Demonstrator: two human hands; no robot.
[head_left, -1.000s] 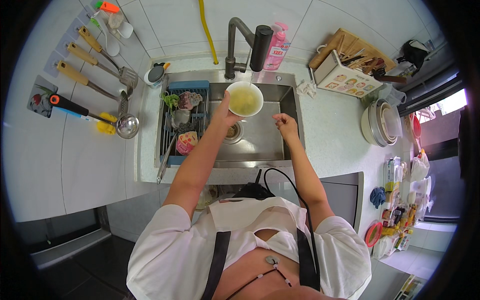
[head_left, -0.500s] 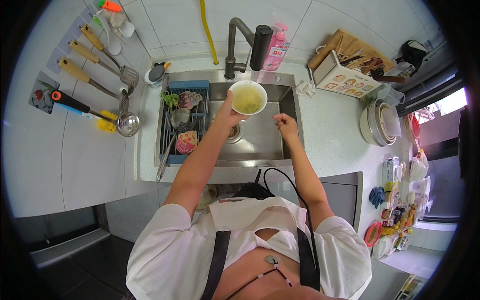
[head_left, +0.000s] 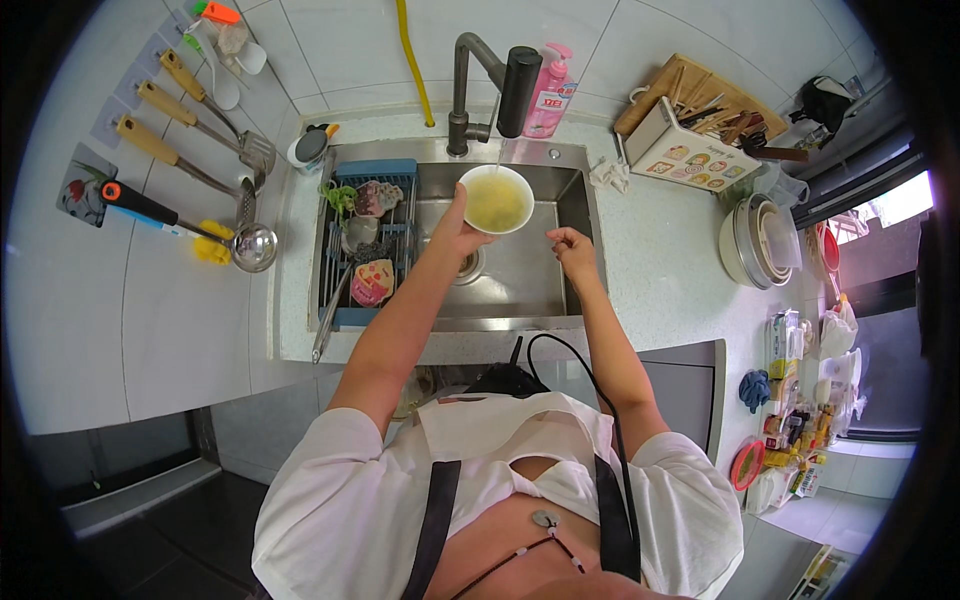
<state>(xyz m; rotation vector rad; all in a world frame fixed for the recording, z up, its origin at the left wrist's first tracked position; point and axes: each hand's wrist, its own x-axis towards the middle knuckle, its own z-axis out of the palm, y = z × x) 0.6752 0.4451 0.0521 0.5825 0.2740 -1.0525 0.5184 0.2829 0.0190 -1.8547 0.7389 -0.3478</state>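
A white bowl of cloudy yellow liquid with green bits is gripped at its left side by my left hand. I hold it over the sink, below the black faucet. A thin stream of water falls from the faucet into the far part of the bowl. My right hand hovers over the sink's right side, apart from the bowl. Its fingers are loosely curled, and nothing shows in them.
A blue drying rack with a pink patterned item, greens and a long-handled utensil fills the sink's left side. Behind the sink stands a pink soap bottle. A utensil holder and stacked basins are on the right counter.
The bowl has come slightly nearer to me under the stream. Its liquid looks cloudier, with the green bits fainter. My right hand has hardly moved.
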